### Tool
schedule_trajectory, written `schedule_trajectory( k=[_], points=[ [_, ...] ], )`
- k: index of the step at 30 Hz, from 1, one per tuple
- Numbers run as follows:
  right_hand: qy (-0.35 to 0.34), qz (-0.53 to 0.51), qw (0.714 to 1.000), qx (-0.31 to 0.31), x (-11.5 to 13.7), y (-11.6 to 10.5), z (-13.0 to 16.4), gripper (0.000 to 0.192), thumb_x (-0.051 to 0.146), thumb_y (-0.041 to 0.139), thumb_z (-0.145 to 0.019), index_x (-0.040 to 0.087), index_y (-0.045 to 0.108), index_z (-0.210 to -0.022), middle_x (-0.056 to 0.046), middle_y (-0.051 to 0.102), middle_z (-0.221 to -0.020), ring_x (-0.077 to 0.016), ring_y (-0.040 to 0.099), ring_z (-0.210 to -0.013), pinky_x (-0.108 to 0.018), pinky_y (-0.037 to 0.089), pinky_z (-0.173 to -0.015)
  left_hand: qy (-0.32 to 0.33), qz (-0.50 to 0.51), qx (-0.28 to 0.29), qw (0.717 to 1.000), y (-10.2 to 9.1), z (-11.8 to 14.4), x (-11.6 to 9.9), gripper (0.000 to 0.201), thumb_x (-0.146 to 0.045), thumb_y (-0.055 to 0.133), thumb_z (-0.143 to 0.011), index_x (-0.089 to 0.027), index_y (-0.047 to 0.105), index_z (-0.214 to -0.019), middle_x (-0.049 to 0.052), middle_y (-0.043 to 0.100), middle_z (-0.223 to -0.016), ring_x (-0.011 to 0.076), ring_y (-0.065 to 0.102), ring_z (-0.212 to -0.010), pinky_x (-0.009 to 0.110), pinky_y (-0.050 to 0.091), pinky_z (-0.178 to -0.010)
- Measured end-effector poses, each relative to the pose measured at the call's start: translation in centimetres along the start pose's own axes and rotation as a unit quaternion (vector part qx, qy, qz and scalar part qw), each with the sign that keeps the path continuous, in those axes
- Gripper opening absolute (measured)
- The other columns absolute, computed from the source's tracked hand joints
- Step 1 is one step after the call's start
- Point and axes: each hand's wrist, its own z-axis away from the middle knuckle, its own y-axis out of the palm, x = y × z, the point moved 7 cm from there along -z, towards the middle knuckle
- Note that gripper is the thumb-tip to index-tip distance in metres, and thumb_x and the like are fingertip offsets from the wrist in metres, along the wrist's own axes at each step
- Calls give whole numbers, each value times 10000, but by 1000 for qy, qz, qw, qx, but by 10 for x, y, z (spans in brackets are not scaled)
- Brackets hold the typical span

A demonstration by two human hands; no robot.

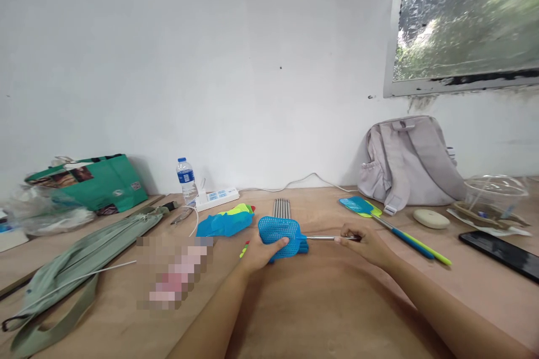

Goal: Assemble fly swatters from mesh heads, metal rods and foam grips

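Observation:
My left hand [261, 253] grips a blue mesh fly swatter head [275, 228], its thumb lying across the front. A thin metal rod [322, 238] runs from the neck of the head to my right hand [364, 240], whose fingers are closed around its far end. Whether the rod sits fully inside the neck, I cannot tell. Blue pieces show partly beneath the held head. Just behind it lies a row of several metal rods [282, 208]. To the left is a pile of blue and yellow-green swatter heads [227, 222]. Fly swatters with blue and yellow-green handles [415, 244] lie on the right.
On the left are a grey-green bag [84, 252], a green shopping bag [113, 185], a water bottle [186, 179] and a power strip [219, 198]. A backpack [412, 162], an oval whitish case [431, 219], a plastic bowl [497, 193] and a phone [501, 252] occupy the right.

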Motion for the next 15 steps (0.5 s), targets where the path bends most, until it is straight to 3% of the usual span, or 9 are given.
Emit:
schedule_trajectory(
  k=[10,15],
  points=[
    [31,-22,999,6,16,8,0,342,484,485,-754,188,581,-613,11,540,-578,-125,468,-550,-232,328,-490,48,-67,-56,995,-13,0,-15,348,-290,741,-538,-174,580,-824,35,668,-846,204,620,-815,320,511,-733],
    [55,-56,997,-11,24,20,0,336,490,477,-755,194,625,-696,-3,596,-652,-163,528,-632,-248,372,-533,103,-224,-92,965,-32,-11,-28,351,-441,681,-558,-163,559,-733,49,622,-749,227,584,-732,347,475,-661]
  ],
)
